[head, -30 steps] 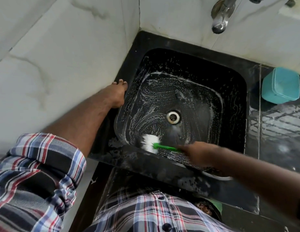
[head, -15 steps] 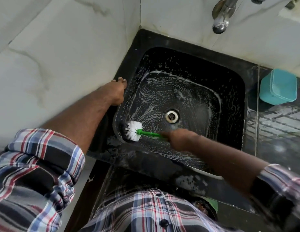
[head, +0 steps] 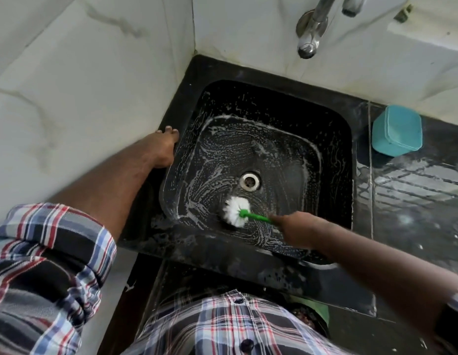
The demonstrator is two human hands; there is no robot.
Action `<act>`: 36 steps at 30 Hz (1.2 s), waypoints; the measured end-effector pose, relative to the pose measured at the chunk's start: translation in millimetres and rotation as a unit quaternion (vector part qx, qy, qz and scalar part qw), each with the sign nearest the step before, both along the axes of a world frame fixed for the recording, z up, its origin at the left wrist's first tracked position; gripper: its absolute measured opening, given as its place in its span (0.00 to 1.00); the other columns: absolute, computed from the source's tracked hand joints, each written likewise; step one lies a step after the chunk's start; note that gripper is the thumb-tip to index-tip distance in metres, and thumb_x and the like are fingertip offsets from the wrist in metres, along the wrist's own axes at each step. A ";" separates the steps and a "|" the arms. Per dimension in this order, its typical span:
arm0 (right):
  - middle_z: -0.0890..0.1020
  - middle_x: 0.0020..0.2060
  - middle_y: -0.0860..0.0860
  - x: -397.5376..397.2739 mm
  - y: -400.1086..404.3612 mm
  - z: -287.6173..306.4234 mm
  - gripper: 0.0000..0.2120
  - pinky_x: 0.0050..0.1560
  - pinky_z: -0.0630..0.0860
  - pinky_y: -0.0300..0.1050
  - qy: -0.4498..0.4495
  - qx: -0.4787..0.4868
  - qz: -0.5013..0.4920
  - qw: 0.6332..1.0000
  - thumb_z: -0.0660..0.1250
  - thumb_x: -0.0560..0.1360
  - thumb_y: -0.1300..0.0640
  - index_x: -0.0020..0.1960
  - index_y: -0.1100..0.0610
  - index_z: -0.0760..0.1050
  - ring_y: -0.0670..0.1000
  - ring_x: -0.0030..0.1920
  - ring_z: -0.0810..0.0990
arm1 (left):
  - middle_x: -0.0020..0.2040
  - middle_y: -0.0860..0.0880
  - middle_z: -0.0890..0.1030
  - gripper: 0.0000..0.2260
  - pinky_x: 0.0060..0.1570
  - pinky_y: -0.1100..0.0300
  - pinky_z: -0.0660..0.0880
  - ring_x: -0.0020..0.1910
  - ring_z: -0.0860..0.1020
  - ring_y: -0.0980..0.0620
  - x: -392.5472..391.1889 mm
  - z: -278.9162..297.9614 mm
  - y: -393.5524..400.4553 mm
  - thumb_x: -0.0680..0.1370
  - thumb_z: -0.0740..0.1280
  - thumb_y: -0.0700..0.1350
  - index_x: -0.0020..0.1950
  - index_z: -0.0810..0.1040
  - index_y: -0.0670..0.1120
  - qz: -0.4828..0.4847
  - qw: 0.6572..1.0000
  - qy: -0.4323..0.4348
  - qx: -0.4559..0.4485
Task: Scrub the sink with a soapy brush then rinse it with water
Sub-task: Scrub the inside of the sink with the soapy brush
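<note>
The left hand [head: 162,147] rests flat on the sink's [head: 187,80] left rim, fingers straight and holding nothing, propping the body. To its right, inside the basin, soap streaks cover the floor around the drain [head: 250,181]. The brush [head: 235,211] sits just below the drain, its white head pressed on the basin floor and its green handle running right and slightly toward the person into the right hand [head: 297,230], which grips it with fingers curled around the handle. The brush head thus lies left of that hand, nearer the left wall. Above, the tap [head: 308,39] is dry, so rinsing looks not yet begun. A blue tub [head: 396,130] stands on the wet worktop [head: 414,196] at far right.
</note>
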State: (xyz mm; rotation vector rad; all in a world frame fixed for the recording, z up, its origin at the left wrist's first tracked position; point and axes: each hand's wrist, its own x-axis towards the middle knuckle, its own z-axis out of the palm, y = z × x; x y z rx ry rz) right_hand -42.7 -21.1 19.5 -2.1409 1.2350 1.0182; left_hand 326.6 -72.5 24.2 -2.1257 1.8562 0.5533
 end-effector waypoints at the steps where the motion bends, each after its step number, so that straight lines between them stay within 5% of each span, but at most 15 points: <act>1: 0.79 0.47 0.55 -18.6 -1.6 7.5 0.28 0.39 0.73 0.44 0.032 -0.007 0.014 0.999 0.53 0.79 0.58 0.76 0.38 0.57 0.54 0.39 0.77 | 0.81 0.44 0.48 0.37 0.75 0.48 0.59 0.78 0.56 0.40 -0.3 0.4 -0.4 0.78 0.66 0.39 0.81 0.49 0.45 0.001 1.000 0.001 0.000; 5: 0.81 0.56 0.58 -50.2 -29.2 19.6 0.25 0.51 0.80 0.50 0.104 -0.105 -0.068 0.987 0.54 0.78 0.57 0.75 0.47 0.63 0.59 0.54 0.82 | 0.81 0.44 0.48 0.36 0.76 0.49 0.58 0.79 0.55 0.41 -0.8 0.0 -0.6 0.79 0.65 0.38 0.81 0.48 0.45 0.008 1.000 -0.002 0.002; 8: 0.82 0.53 0.58 5.2 2.4 1.9 0.26 0.43 0.77 0.47 0.018 -0.046 -0.046 0.998 0.54 0.78 0.60 0.75 0.49 0.61 0.59 0.51 0.82 | 0.81 0.45 0.47 0.37 0.76 0.49 0.58 0.79 0.54 0.41 -0.8 -0.1 -0.8 0.78 0.66 0.38 0.81 0.48 0.46 0.008 1.000 0.002 0.005; 11: 0.81 0.49 0.56 10.6 31.3 9.6 0.29 0.43 0.77 0.45 -0.022 0.008 -0.023 0.999 0.53 0.77 0.60 0.76 0.41 0.58 0.56 0.45 0.82 | 0.81 0.45 0.47 0.36 0.76 0.49 0.58 0.79 0.55 0.41 0.2 0.0 -0.4 0.79 0.65 0.38 0.81 0.48 0.46 0.009 1.000 0.002 0.000; 13: 0.80 0.47 0.52 -23.6 5.3 23.0 0.27 0.41 0.78 0.44 0.045 -0.028 -0.019 0.998 0.54 0.78 0.59 0.75 0.40 0.61 0.51 0.40 0.79 | 0.81 0.44 0.48 0.36 0.76 0.49 0.58 0.78 0.56 0.40 -0.1 0.1 -0.9 0.79 0.66 0.39 0.81 0.49 0.45 0.001 1.000 -0.001 -0.002; 17: 0.81 0.55 0.54 -51.4 -30.0 36.6 0.24 0.51 0.80 0.51 0.102 -0.128 -0.052 0.985 0.54 0.78 0.57 0.72 0.44 0.66 0.55 0.49 0.81 | 0.81 0.43 0.49 0.37 0.75 0.49 0.59 0.78 0.56 0.39 -0.7 1.4 -1.2 0.78 0.67 0.40 0.81 0.50 0.44 -0.005 1.000 -0.005 0.003; 19: 0.82 0.54 0.53 -42.0 -3.5 32.2 0.25 0.46 0.79 0.47 0.082 -0.055 0.001 0.995 0.54 0.78 0.59 0.74 0.44 0.64 0.52 0.45 0.80 | 0.81 0.43 0.49 0.36 0.75 0.48 0.59 0.78 0.56 0.40 -1.1 0.8 -1.2 0.78 0.67 0.40 0.81 0.50 0.44 0.002 1.000 -0.002 -0.001; 22: 0.82 0.54 0.51 -62.6 20.8 51.1 0.23 0.44 0.77 0.47 0.128 0.007 0.065 0.990 0.54 0.79 0.57 0.70 0.40 0.67 0.53 0.51 0.83 | 0.81 0.44 0.49 0.36 0.75 0.49 0.58 0.78 0.56 0.40 -0.5 0.7 -1.0 0.78 0.66 0.39 0.81 0.50 0.45 0.008 1.000 0.007 -0.002; 25: 0.80 0.44 0.46 -84.3 -16.7 63.8 0.15 0.42 0.79 0.44 0.205 -0.119 0.035 0.971 0.55 0.82 0.52 0.66 0.43 0.73 0.50 0.45 0.82 | 0.81 0.44 0.49 0.37 0.75 0.48 0.60 0.78 0.57 0.40 -1.3 2.7 -0.8 0.78 0.67 0.39 0.81 0.50 0.45 0.005 1.000 0.001 -0.001; 27: 0.81 0.48 0.47 -80.4 -27.4 60.7 0.15 0.43 0.78 0.46 0.212 -0.165 0.027 0.963 0.55 0.82 0.52 0.65 0.47 0.75 0.51 0.50 0.82 | 0.81 0.44 0.49 0.37 0.75 0.48 0.60 0.78 0.57 0.39 -2.4 4.0 -0.3 0.78 0.67 0.39 0.81 0.50 0.45 0.003 1.000 0.003 0.000; 30: 0.83 0.55 0.49 -68.0 -13.0 55.8 0.14 0.47 0.80 0.48 0.236 -0.049 0.092 0.966 0.61 0.78 0.56 0.60 0.50 0.79 0.52 0.55 0.83 | 0.81 0.44 0.48 0.36 0.75 0.48 0.59 0.78 0.55 0.40 -2.7 4.1 1.0 0.79 0.66 0.38 0.81 0.49 0.45 0.011 1.000 0.005 -0.002; 33: 0.82 0.57 0.54 -37.8 11.1 57.9 0.17 0.52 0.77 0.46 0.170 0.057 0.165 0.970 0.57 0.78 0.58 0.65 0.55 0.74 0.57 0.56 0.82 | 0.81 0.44 0.47 0.36 0.76 0.48 0.57 0.79 0.54 0.41 -2.9 3.7 1.1 0.79 0.65 0.37 0.81 0.48 0.45 0.020 1.000 0.014 -0.004; 36: 0.82 0.54 0.56 34.1 26.3 34.6 0.24 0.44 0.75 0.45 -0.001 0.041 0.059 0.997 0.55 0.76 0.60 0.70 0.46 0.68 0.59 0.51 0.82 | 0.81 0.45 0.47 0.35 0.76 0.49 0.56 0.79 0.53 0.42 -6.7 4.7 2.1 0.80 0.64 0.38 0.81 0.48 0.45 0.021 1.000 0.017 -0.011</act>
